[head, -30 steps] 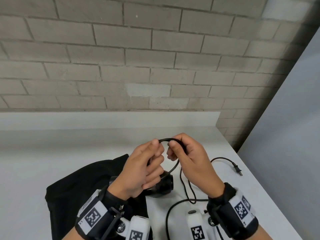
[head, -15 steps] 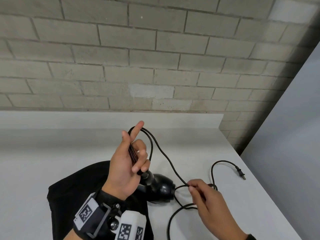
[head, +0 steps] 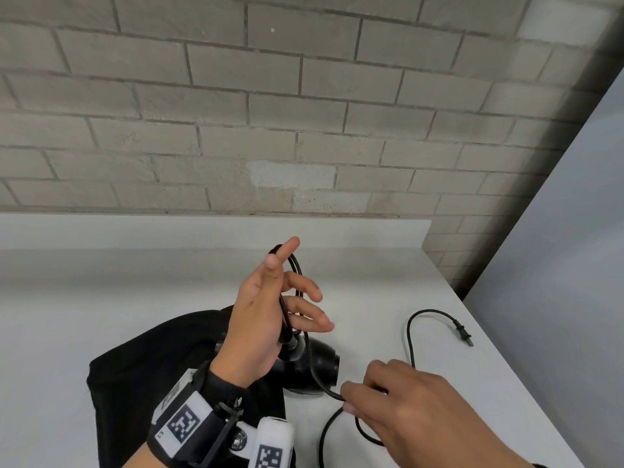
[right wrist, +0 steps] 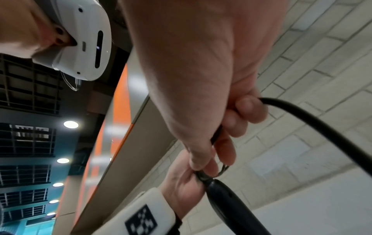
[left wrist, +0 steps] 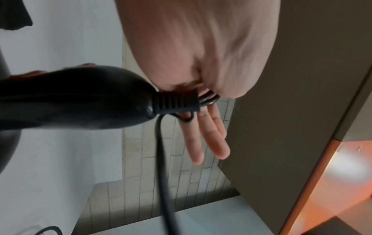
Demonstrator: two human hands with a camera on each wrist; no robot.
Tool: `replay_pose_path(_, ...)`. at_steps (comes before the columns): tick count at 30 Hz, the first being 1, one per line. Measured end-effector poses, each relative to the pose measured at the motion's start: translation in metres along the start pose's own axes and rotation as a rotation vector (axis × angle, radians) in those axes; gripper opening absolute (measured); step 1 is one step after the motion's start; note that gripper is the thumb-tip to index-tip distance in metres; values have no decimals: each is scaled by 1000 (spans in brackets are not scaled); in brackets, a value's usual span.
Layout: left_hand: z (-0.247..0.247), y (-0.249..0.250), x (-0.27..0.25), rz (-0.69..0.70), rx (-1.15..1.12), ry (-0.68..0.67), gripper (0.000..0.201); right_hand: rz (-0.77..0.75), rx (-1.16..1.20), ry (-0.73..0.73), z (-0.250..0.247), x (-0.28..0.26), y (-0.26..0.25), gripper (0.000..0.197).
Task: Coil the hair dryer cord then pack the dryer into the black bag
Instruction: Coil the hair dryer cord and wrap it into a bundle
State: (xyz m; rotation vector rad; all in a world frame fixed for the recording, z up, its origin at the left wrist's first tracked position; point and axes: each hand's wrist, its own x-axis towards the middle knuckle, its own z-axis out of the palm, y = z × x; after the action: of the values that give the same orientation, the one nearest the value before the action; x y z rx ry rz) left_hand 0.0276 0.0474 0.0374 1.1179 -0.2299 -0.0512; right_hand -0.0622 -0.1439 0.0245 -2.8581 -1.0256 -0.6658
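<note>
Black bag (head: 148,373) lies flat on the white table (head: 101,298), at left. Left hand (head: 263,319) is raised above it, fingers spread and mostly straight, cord loops (head: 293,265) hung between thumb and index finger. Hair dryer (head: 317,366) lies below that hand, partly on the bag's right edge. Right hand (head: 405,403) pinches the slack cord (head: 324,386) just right of the dryer. Plug (head: 464,334) lies on the table, far right.
</note>
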Motion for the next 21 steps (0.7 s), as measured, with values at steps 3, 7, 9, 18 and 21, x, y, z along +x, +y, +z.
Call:
replay_pose_path(3,4,0,-3,-12,88,-58,55,-38,68,4,-15,11,3,12)
replay_pose_path(7,9,1,-9,-11,207,-174,57,5,201,31,-35,28,14,23)
replay_pose_path(9,11,0,-11,-17,247,-226,56,32,248,65,-39,36,20,28)
replay_pose_path(18,11,-9,-19,-67,243,-465,79,139,426,326,-15,57,25,16)
replay_pose_path(21,6,-10,-16,-71,244,-486,78,182,474,363,-7,58,26,16)
